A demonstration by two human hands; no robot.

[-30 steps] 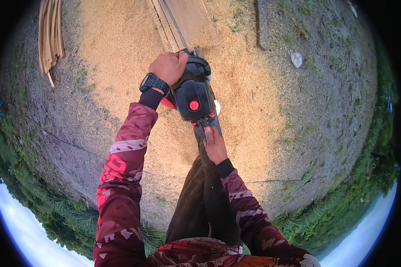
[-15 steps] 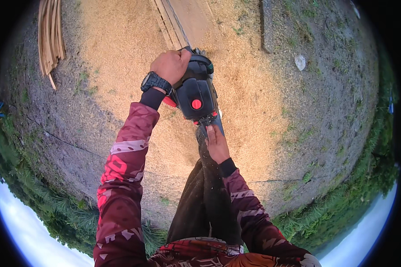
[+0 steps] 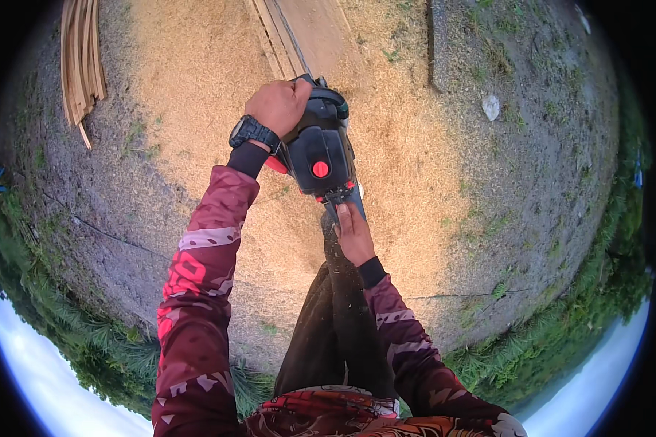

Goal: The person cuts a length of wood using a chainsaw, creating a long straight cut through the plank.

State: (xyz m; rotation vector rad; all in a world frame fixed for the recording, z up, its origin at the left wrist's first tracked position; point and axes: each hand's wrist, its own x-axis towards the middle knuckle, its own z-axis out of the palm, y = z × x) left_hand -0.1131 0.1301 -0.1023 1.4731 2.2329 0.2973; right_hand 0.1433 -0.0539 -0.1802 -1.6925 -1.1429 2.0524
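Gripping chainsaw (image 3: pixel 315 149), plank (image 3: pixel 321 40) edge ahead, open sawdust (image 3: pixel 408 175) alongside

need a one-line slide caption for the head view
Left hand in front, right hand behind, holding a black chainsaw at the near end of sawn wood over pale sawdust.

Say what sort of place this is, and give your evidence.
Probably an outdoor wood-cutting spot: there is a chainsaw, what looks like sawdust spreads widely underfoot, and greenery grows beyond.
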